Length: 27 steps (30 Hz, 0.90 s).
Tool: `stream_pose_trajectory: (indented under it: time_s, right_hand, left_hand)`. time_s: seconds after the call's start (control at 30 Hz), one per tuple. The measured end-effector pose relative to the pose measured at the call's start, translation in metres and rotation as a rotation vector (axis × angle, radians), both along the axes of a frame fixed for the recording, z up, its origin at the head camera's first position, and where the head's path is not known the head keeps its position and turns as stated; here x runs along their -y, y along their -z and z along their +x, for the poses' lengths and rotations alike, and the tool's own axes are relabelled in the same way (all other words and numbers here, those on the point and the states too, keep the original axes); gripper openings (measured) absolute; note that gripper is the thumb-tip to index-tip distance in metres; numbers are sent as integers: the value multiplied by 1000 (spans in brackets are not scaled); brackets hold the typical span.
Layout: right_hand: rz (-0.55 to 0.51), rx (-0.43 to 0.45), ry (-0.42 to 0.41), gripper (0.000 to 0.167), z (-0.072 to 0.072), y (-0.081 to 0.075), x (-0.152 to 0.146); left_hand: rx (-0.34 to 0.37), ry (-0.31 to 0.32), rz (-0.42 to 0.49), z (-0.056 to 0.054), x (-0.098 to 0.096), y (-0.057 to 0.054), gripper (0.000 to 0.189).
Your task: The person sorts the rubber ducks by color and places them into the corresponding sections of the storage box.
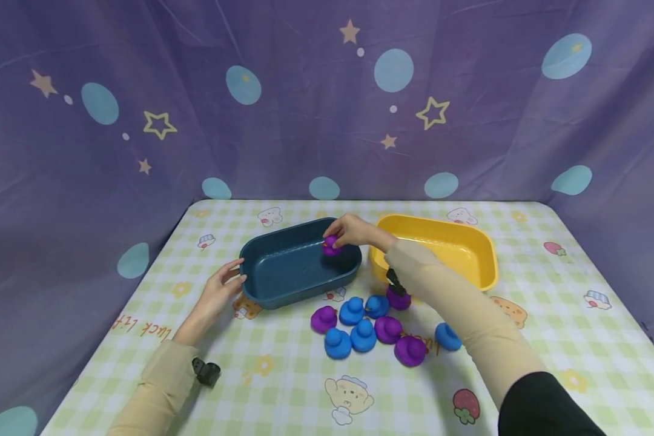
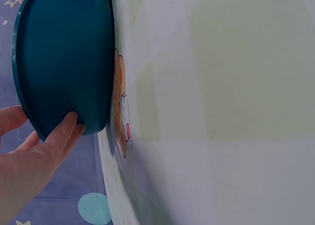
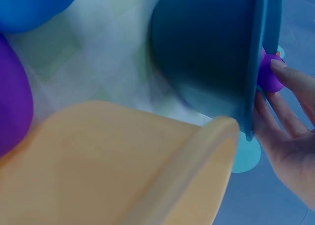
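My right hand (image 1: 354, 230) pinches a purple toy duck (image 1: 331, 246) between thumb and fingers over the right end of the dark blue basin (image 1: 283, 298). In the right wrist view this duck (image 3: 269, 77) shows just past the basin's rim, with part of an orange beak. My left hand (image 1: 219, 290) touches the basin's left end, its fairly straight fingers (image 2: 61, 131) against the outer wall and rim. Close in front of the basin lie several blue ducks (image 1: 363, 336) and purple ducks (image 1: 410, 351) in a loose group.
A yellow basin (image 1: 487, 266) stands right of the dark blue one, partly behind my right forearm. One blue duck (image 1: 447, 336) lies apart, beside the right sleeve. A checked cloth (image 1: 283, 387) covers the table, and a purple curtain (image 1: 316, 121) hangs behind it.
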State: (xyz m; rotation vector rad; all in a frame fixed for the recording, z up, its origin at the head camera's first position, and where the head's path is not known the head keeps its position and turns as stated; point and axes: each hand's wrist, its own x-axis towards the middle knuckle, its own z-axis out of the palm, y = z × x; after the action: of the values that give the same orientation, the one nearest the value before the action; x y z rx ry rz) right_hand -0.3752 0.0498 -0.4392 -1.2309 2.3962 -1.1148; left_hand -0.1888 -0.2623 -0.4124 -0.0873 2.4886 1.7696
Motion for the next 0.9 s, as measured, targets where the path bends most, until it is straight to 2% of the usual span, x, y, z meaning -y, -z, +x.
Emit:
stream_pose_trajectory:
  time_s: [0.03, 0.07, 0.13, 0.23, 0.33, 0.47, 0.5, 0.53, 0.67, 0.73, 0.77, 0.8, 0.9]
  right_hand:
    - [13, 1, -2, 27, -10, 10, 1]
    - [8, -5, -1, 28, -25, 26, 1]
    - [18, -11, -1, 29, -36, 38, 3]
    - [76, -8, 32, 30, -36, 38, 10]
    - [85, -12, 34, 28, -41, 45, 13]
    - [117, -12, 43, 27, -57, 64, 16]
    - [132, -15, 49, 27, -58, 66, 18]
    - [159, -14, 64, 28, -51, 60, 20]
    - [189, -25, 73, 29, -44, 56, 26]
    - [207, -24, 79, 30, -43, 55, 28]
    - [196, -27, 68, 28, -50, 62, 27]
    - [209, -17, 62, 29, -50, 61, 28]
    - [215, -60, 54, 29, -49, 61, 28]
  left_hand:
    - [-1, 0, -1, 0, 0, 0, 50]
    - [-2, 1, -1, 0, 0, 0, 50]
    - [-3, 4, -3, 0, 0, 0, 50]
    - [0, 4, -2, 0, 1, 2, 51]
    - [4, 0, -2, -2, 1, 4, 51]
    - [4, -1, 0, -2, 1, 4, 51]
    - [2, 1, 1, -3, 1, 4, 51]
    - [2, 3, 0, -3, 1, 4, 51]
    - [2, 10, -4, -3, 0, 4, 51]
    - [3, 13, -1, -3, 0, 4, 51]
    - [5, 13, -2, -3, 0, 4, 51]
    - [6, 13, 0, -3, 0, 4, 51]
    - [3, 10, 5, -3, 0, 4, 51]
